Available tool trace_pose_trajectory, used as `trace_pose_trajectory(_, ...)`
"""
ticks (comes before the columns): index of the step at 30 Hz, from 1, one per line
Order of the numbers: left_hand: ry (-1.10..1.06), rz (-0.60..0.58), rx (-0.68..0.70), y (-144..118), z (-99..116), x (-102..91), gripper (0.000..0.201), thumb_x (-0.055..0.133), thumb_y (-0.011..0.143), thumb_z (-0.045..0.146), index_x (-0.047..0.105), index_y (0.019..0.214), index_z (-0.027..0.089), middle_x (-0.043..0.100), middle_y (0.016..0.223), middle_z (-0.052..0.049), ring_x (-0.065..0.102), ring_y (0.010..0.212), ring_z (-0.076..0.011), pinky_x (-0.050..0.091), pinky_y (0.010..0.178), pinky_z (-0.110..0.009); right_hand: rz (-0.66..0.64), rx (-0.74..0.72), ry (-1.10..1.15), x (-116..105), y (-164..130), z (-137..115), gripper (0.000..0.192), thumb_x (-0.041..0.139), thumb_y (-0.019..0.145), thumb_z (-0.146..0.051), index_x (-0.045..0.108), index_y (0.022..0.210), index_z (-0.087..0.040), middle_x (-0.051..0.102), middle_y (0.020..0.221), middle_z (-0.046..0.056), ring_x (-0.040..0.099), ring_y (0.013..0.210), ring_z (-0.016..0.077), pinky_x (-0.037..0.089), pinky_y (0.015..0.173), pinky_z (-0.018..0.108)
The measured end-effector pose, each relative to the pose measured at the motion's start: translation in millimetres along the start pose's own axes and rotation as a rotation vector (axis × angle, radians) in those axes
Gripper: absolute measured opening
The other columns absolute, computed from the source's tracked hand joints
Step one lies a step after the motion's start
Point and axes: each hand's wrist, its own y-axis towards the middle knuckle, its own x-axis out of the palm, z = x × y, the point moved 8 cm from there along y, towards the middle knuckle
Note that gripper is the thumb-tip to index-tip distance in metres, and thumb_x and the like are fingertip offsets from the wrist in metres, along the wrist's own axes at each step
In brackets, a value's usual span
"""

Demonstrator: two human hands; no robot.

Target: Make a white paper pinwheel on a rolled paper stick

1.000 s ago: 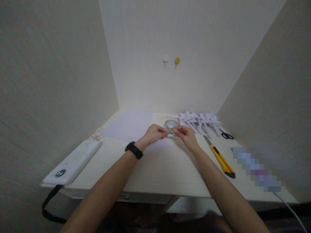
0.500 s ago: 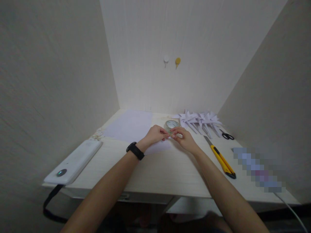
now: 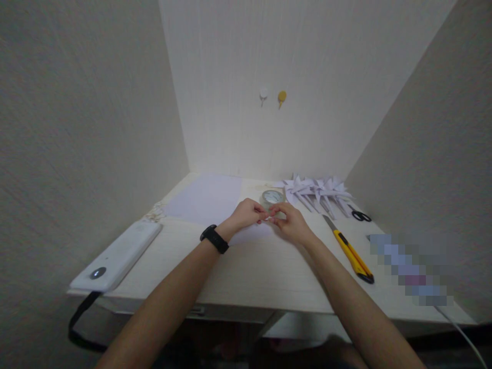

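Left hand (image 3: pixel 246 213): fingertips pinched together on something small, too tiny to identify, meeting the right fingers.
Right hand (image 3: pixel 291 221): pinching the same spot, just before the tape roll (image 3: pixel 272 197).
Tape roll: flat on the desk (image 3: pixel 249 266), behind both hands.
Paper (image 3: pixel 207 197): lying left of the roll.
Cutter (image 3: pixel 348 249): right of the hands, apart.
Folded shapes (image 3: pixel 315 190): rear right.

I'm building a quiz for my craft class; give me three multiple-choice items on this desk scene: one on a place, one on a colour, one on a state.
1. Where does the utility knife lie?
A. right of both hands
B. on the paper sheet
C. beside the white device

2. What colour is the wristband?
A. red
B. black
C. yellow

3. How are the left hand and right hand?
A. flat on the desk
B. far apart
C. fingertips together near the tape roll

Answers: A, it lies right of the right hand; B, it is dark on the left wrist; C, fingers meet.
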Motion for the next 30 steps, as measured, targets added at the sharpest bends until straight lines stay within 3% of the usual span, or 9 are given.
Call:
trace_pose_trajectory(6, 0.095, -0.008, 0.067, 2, 0, -0.2, 0.023, 0.069, 0.077, 0.034, 0.077, 0.079, 0.013, 0.067, 0.060, -0.003, 0.057, 0.054, -0.0119, 0.041, 0.057, -0.024, -0.027, 0.059, -0.049, 4, -2, 8, 0.009, 0.070, 0.077, -0.021, 0.066, 0.084, -0.023, 0.072, 0.091, 0.006, 0.065, 0.089, 0.0236, 0.048, 0.082, 0.036)
trace_pose_trajectory(13, 0.086, 0.036, 0.063, 1, 2, -5.0, 0.020, 0.068, 0.078, 0.031, 0.077, 0.079, 0.013, 0.068, 0.061, -0.004, 0.057, 0.054, -0.0123, 0.042, 0.057, -0.025, 0.030, 0.095, -0.105, 3, -3, 8, 0.009, 0.070, 0.078, -0.023, 0.067, 0.087, -0.022, 0.072, 0.090, 0.008, 0.066, 0.087, 0.0254, 0.049, 0.079, 0.038)
trace_pose_trajectory(19, 0.055, 0.046, 0.018, 2, -1, -5.6, 0.012, 0.070, 0.076, 0.024, 0.076, 0.076, 0.014, 0.068, 0.061, -0.003, 0.058, 0.054, -0.0114, 0.043, 0.057, -0.023, 0.127, 0.110, -0.037, -1, -4, 7, 0.036, 0.073, 0.076, -0.024, 0.062, 0.110, -0.024, 0.072, 0.101, 0.007, 0.066, 0.096, 0.0265, 0.050, 0.087, 0.041)
trace_pose_trajectory(26, -0.068, 0.088, -0.058, -7, 10, -7.4, 0.010, 0.069, 0.077, 0.017, 0.074, 0.069, 0.012, 0.063, 0.055, -0.001, 0.054, 0.050, -0.0094, 0.041, 0.054, -0.022, 0.252, -0.090, -0.116, -14, -4, -13, 0.010, 0.073, 0.078, -0.023, 0.063, 0.078, -0.024, 0.069, 0.096, 0.007, 0.062, 0.097, 0.0264, 0.049, 0.089, 0.041)
trace_pose_trajectory(30, -0.053, 0.092, -0.057, -9, 13, -8.6, 0.012, 0.069, 0.077, 0.017, 0.074, 0.067, 0.012, 0.063, 0.054, -0.001, 0.053, 0.050, -0.0092, 0.040, 0.054, -0.022, 0.270, -0.130, -0.137, -12, -5, -12, 0.007, 0.071, 0.080, -0.020, 0.070, 0.075, -0.024, 0.070, 0.098, 0.007, 0.062, 0.096, 0.0243, 0.050, 0.086, 0.040)
